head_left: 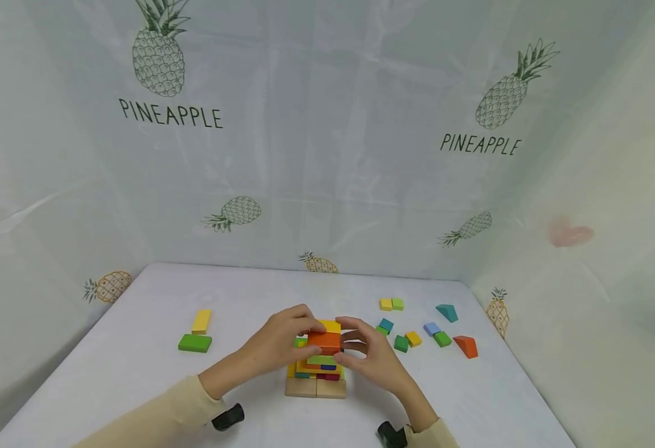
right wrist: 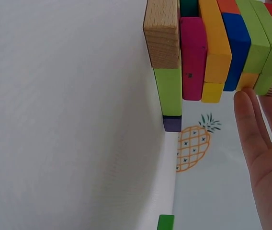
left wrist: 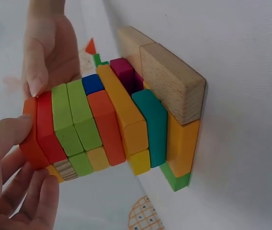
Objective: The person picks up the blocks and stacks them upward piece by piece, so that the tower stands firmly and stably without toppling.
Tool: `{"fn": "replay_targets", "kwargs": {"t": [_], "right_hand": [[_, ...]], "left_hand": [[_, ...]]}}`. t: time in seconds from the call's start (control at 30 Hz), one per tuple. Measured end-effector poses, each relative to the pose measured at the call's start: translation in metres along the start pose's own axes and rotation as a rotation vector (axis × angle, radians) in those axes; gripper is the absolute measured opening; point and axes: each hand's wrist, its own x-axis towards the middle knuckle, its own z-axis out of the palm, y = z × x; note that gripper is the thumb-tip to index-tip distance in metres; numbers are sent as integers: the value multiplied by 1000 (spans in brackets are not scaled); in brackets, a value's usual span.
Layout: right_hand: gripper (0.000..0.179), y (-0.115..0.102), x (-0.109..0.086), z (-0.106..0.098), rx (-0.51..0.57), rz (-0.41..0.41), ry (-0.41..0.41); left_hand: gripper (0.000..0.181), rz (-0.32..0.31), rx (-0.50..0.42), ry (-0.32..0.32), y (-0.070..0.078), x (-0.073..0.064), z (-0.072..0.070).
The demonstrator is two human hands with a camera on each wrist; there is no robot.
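A tower of coloured wooden blocks stands on the table, its lowest layer partly natural wood. My left hand is at its upper left side. Thumb and fingers of that hand pinch the orange block at the top, the thumb on its near face. Beneath it lie a red block and two light green blocks. My right hand is at the tower's right side, its fingers extended along the blocks, fingertips right at a pale yellow one.
Left of the tower lie a yellow block and a green block. Several small blocks are scattered to the right, with a teal triangular block and an orange triangular block farthest out. A pineapple-print curtain hangs behind the table.
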Motion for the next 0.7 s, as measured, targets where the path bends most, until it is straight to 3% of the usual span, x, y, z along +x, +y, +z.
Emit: {"fn": "replay_targets", "kwargs": {"t": [0.5, 0.7], "right_hand": [[61, -3, 0, 0, -3, -2, 11], [61, 0, 0, 0, 2, -5, 9]], "left_hand": [[36, -22, -35, 18, 0, 0, 2], [43, -43, -26, 27, -13, -7, -9]]}}
